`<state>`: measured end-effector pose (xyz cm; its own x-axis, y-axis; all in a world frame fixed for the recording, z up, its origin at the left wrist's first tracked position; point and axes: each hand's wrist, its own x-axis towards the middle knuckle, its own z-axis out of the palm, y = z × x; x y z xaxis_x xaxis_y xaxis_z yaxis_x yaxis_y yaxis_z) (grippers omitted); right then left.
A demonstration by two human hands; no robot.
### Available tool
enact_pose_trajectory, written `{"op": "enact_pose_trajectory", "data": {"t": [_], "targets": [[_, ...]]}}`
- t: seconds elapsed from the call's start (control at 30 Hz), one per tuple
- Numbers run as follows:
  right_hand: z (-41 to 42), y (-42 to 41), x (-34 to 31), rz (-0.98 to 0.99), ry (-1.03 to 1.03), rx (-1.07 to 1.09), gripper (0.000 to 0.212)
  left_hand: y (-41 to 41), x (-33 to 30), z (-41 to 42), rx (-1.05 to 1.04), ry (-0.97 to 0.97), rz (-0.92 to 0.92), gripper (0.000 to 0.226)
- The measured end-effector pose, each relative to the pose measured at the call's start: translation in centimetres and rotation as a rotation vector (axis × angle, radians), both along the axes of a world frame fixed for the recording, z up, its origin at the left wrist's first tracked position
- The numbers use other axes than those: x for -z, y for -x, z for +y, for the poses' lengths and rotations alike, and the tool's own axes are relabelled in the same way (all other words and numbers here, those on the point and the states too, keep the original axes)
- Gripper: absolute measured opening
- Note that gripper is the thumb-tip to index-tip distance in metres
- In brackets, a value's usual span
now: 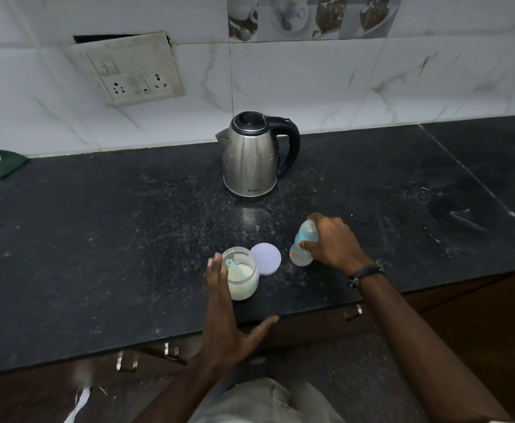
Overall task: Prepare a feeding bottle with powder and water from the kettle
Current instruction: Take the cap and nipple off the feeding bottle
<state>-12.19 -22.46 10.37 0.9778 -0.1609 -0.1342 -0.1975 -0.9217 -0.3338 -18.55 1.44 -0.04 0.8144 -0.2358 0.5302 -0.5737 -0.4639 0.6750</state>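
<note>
A clear round powder jar point(242, 277), lid off, holds pale powder and a half-buried blue scoop point(231, 264). Its flat white lid point(266, 258) lies at the jar's 2 o'clock on the speckled black stone surface point(112, 254). The left hand point(224, 315) is flat and released against the jar. The right hand point(331, 242) grasps a tilted translucent feeding bottle point(303, 244), partly hidden. A steel kettle point(251, 160) stands at 12 o'clock.

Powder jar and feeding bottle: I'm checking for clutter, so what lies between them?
Only the jar's round lid, flat on the counter beside the powder jar, left of the feeding bottle, per the head view.
</note>
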Motion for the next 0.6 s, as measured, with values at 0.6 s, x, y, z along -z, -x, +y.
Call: {"op": "enact_pose_trajectory", "data": {"t": [0.6], "targets": [[0.3, 3.7, 0.0, 0.025, 0.034, 0.004, 0.051, -3.2, 0.7, -11.5, 0.227, 0.139, 0.452, 0.109]]}}
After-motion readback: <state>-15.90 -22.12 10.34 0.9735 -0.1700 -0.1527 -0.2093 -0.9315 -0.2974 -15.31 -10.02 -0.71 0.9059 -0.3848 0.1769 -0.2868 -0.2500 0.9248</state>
